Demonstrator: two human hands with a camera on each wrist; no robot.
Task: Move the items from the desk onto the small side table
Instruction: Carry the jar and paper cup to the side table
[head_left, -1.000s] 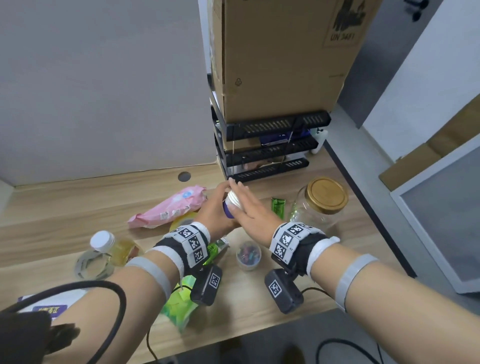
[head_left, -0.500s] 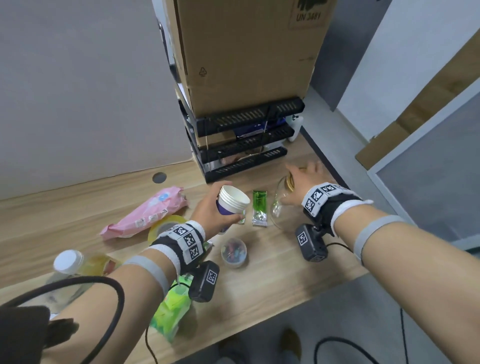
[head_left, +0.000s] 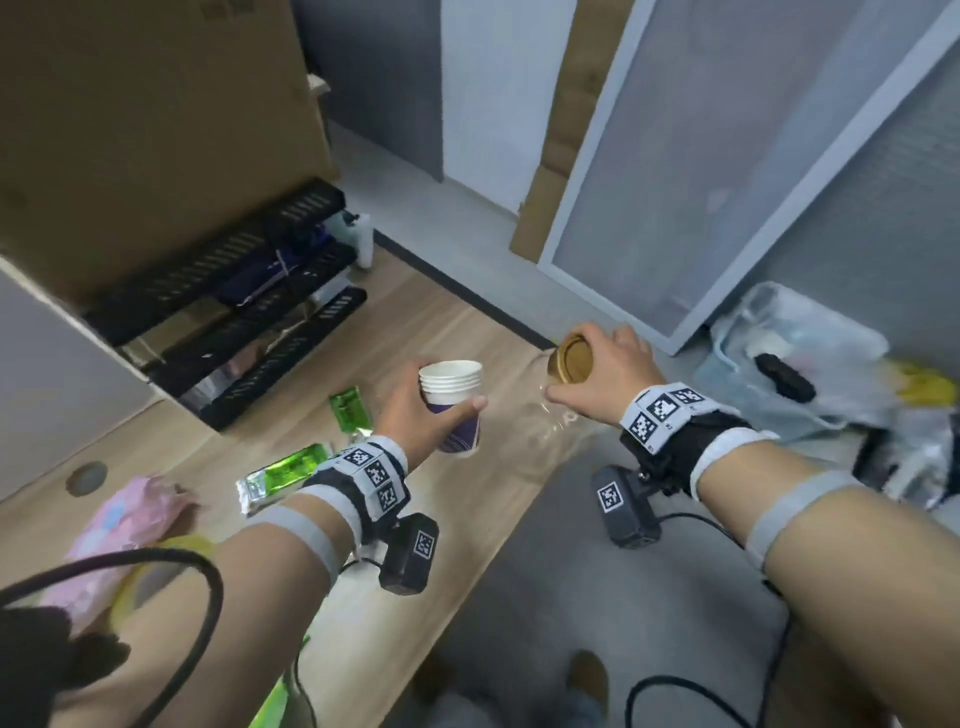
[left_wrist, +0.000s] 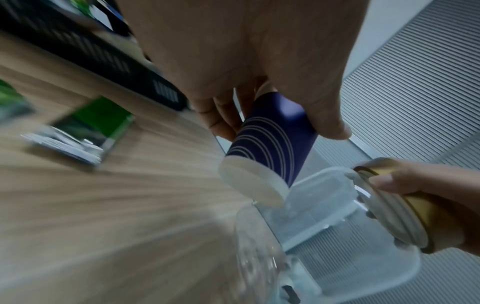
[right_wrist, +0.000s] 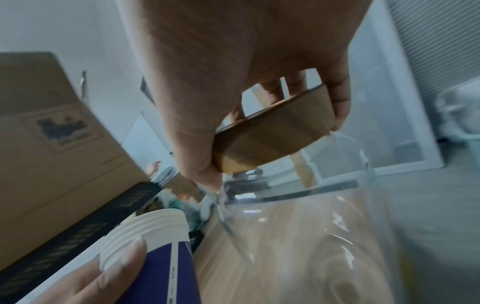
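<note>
A person's left hand (head_left: 415, 415) grips a stack of paper cups (head_left: 452, 400) above the wooden desk (head_left: 467, 519). The right hand (head_left: 602, 374) grips a clear glass jar (head_left: 550, 441) by its gold lid (head_left: 571, 358), lifted at the desk's edge. 2 green packets (head_left: 283, 473) lie on the desk.

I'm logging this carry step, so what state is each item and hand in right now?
paper cups: nested stack, lifted, upright
glass jar: lifted, tilted, lid on
gold lid: gripped from above
left hand: grips the cups
right hand: grips the lid
green sachets: lying on the desk
</note>
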